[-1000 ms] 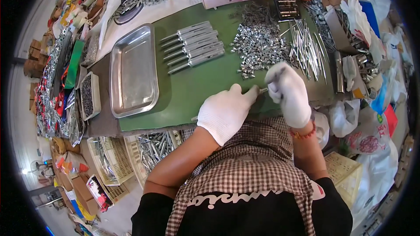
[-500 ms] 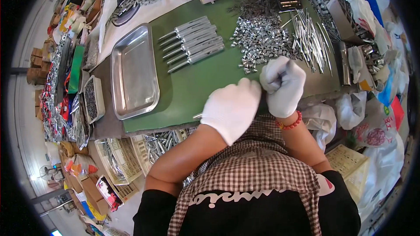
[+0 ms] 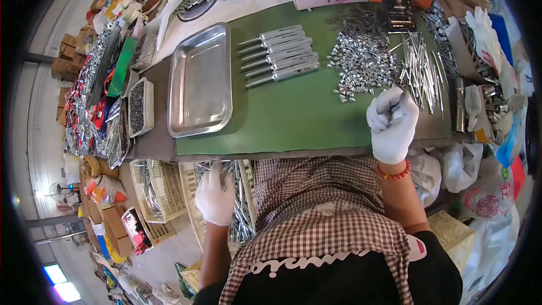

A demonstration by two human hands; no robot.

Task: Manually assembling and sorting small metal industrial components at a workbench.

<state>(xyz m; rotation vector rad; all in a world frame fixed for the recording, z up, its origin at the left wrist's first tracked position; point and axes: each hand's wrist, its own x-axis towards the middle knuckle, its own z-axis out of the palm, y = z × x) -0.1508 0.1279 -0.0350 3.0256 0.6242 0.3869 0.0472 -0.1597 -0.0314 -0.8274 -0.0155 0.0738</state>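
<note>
Green mat (image 3: 293,118), steel tray (image 3: 200,82) on it. Left hand (image 3: 214,200) over crate (image 3: 189,203) of metal tubes (image 3: 243,214), fingers part-spread, hold unclear. Right hand (image 3: 393,124) curled tight, contents hidden. Tools (image 3: 288,72) lined up mid-mat, look assembled; loose rods (image 3: 422,70), caps (image 3: 361,65) remain.

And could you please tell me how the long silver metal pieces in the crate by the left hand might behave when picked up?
The metal pieces are probably stiff, as they look straight and metallic. Their shine suggests they may slip somewhat in the gloved left hand. They overlap in the crate, so lifting one could shift its neighbours.
</note>
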